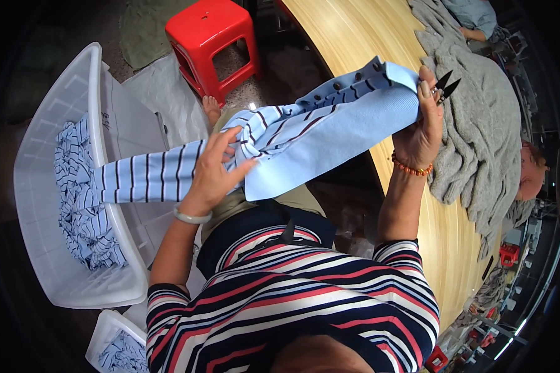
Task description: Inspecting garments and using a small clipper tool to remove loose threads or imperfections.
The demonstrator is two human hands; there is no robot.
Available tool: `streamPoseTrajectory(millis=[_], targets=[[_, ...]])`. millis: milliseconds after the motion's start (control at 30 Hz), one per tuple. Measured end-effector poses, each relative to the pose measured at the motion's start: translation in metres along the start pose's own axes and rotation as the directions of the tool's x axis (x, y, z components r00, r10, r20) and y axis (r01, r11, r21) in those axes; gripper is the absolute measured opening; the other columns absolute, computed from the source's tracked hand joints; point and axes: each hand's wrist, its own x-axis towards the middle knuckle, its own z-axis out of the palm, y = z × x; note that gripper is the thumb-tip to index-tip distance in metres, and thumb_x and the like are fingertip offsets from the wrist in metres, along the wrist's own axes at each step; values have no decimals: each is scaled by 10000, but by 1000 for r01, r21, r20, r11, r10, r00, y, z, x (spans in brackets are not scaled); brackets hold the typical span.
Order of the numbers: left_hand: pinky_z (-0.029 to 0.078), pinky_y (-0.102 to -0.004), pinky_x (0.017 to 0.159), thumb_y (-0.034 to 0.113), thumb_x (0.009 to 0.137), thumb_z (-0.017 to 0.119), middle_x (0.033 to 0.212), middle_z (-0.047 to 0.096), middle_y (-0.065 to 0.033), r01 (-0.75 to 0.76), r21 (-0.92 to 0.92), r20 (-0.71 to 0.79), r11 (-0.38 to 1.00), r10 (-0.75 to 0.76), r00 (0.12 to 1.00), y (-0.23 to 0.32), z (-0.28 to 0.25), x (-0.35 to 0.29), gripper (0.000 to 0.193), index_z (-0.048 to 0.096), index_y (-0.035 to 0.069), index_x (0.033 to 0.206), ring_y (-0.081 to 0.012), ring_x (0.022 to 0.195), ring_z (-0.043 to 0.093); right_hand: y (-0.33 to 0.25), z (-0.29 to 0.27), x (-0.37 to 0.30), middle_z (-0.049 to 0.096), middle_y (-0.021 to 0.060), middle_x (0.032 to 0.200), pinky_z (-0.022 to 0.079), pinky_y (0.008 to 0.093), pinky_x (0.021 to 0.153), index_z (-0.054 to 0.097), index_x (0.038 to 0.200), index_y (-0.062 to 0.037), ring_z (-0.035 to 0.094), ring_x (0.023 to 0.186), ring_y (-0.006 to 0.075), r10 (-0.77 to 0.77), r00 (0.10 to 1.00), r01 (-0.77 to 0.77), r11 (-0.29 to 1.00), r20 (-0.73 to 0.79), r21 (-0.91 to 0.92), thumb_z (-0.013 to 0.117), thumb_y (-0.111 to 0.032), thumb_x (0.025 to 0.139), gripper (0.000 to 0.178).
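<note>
- Left hand (213,171) lay half-open on the bunched, striped knit garment (330,140) — its grip was unclear.
- Right hand (424,130) pinched the smooth, pale-blue end — also held pointed black snips (449,91).

Over there, the pale wood-grain table (348,31) carries a rumpled heap of grey knit fabric (485,143) along its far side; a slim dark object (487,267), too small to identify, seems to lie nearby. A red plastic stool (205,28) stands on the speckled floor (238,96).
</note>
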Motion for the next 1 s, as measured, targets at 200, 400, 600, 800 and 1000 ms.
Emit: streamPoseTrajectory(millis=[200,400,600,800,1000], targets=[[483,-359,782,163,718,799,1142,549,-140,-396,520,149,757,377,914,-13,68,-15,619,557,73,1280,-319,974,578,9,24,-18,638,104,1131,504,319,883,576,1234,-11,626,984,174,76,991,-79,997,108,19,557,-187,968,320],[498,-256,668,-15,880,648,911,672,-86,156,-677,114,719,-108,988,-16,56,17,184,639,-28,1063,-149,772,636,30,46,-32,658,37,1019,454,265,860,670,1117,-11,592,932,116,396,897,-290,862,196,-415,681,-157,881,278],[530,-254,821,18,910,653,1001,663,-77,106,-939,81,327,-90,993,43,41,47,198,600,-20,1097,-115,882,636,40,55,-58,562,142,1164,480,360,894,512,1350,-19,600,1018,251,106,835,350,655,540,-670,867,-294,698,792],[522,-248,846,30,923,629,1022,653,-58,38,-808,35,588,-17,999,42,50,59,209,610,-2,1129,-109,906,634,56,38,-39,642,174,986,520,367,803,590,1205,13,649,889,256,185,871,291,552,456,-781,786,-177,706,568],[455,-414,949,259,752,802,1224,566,-166,-427,110,-152,898,439,885,42,24,54,635,544,13,1278,-328,1158,549,22,22,4,643,16,893,484,242,700,654,1041,-14,575,767,68,116,969,82,686,220,-723,712,-139,784,292]])
